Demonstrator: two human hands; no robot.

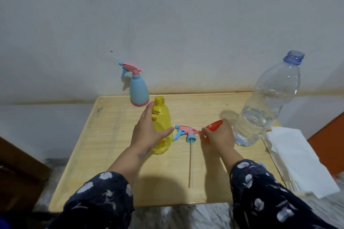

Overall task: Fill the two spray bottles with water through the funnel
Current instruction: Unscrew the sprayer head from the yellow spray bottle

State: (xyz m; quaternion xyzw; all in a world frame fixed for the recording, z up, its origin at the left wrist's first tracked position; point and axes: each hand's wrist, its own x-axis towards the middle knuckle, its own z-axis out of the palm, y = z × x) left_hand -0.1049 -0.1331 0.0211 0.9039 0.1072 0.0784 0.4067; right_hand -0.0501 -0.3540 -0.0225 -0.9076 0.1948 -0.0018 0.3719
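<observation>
Head: left hand (147, 132) around yellow bottle (162, 128)

My left hand (149, 132) holds the uncapped yellow spray bottle (162, 126) upright on the table (104, 147); its pink-and-blue trigger head (186, 132) lies just beside it, dip tube pointing toward me. My right hand (219, 135) grips the red funnel (214, 125). The blue spray bottle (137, 89) stands capped at the far edge, and the open water bottle (266, 106), partly full, stands at right.

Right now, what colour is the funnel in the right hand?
Red; the funnel shows best in the head view, held by the right hand.
</observation>
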